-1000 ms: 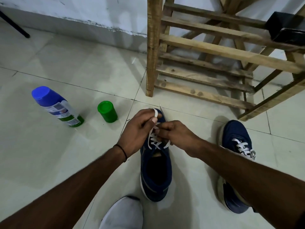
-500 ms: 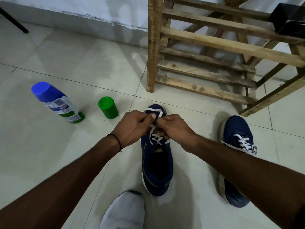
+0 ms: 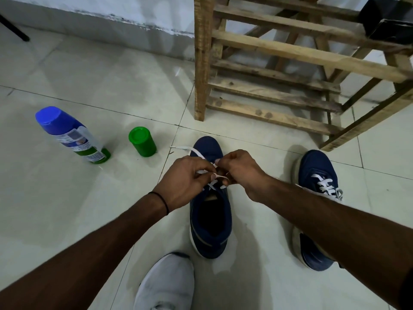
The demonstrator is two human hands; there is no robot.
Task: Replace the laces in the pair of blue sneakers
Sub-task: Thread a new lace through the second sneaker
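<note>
A white lace (image 3: 196, 152) is pinched by the left hand (image 3: 186, 181) and right hand (image 3: 242, 173) over the middle blue sneaker (image 3: 211, 218). The second sneaker (image 3: 317, 173) is set apart, laced.

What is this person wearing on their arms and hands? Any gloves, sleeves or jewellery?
Both forearms are bare, with no sleeves over them, and neither hand is gloved. The left hand has a thin black band round its wrist. The right hand shows no watch or band at its wrist. A dark patch at the lower right corner might be a sleeve edge, but it is too cut off to tell.
</note>
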